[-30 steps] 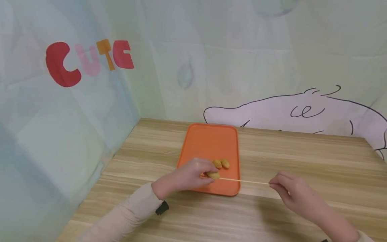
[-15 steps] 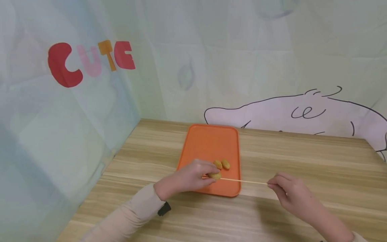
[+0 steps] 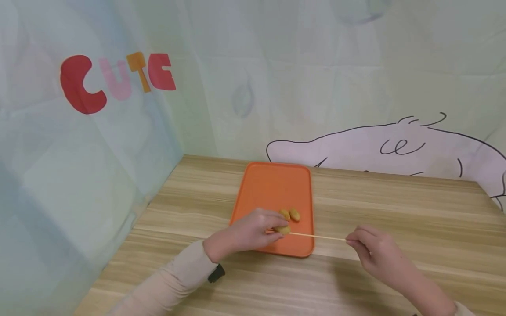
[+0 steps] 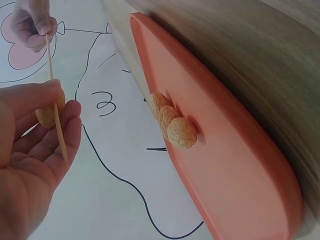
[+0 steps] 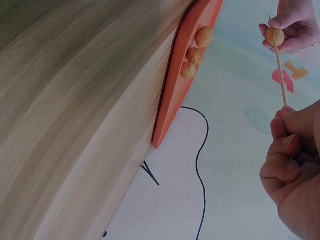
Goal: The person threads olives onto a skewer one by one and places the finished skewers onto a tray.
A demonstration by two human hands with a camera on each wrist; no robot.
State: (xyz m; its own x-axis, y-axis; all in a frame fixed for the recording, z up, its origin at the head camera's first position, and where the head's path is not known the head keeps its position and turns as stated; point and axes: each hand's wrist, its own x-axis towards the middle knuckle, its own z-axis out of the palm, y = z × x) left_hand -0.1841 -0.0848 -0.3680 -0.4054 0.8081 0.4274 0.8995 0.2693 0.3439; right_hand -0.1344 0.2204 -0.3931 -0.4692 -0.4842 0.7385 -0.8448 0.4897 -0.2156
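Observation:
My left hand [image 3: 251, 230] pinches a golden-brown, wrinkled oval ball [image 3: 283, 229] between thumb and fingers, over the near part of the orange tray [image 3: 274, 184]. A thin wooden skewer [image 3: 318, 237] runs through this ball; in the right wrist view its tip [image 5: 270, 18] shows beyond the far side. My right hand [image 3: 381, 252] grips the skewer's other end between thumb and forefinger, off to the right of the tray. Bare skewer spans the space between the hands. Three similar balls [image 4: 181, 133] lie close together on the tray.
The tray lies on a wood-grain table [image 3: 395, 206]. Behind the table hangs a pale backdrop [image 3: 316, 87] with a line-drawn animal, and another sheet with "CUTE" lettering [image 3: 118, 79] stands along the left side.
My right hand has moved a little left, toward the left hand. Less bare skewer shows between the hands, and the ball has shifted slightly right with the left hand.

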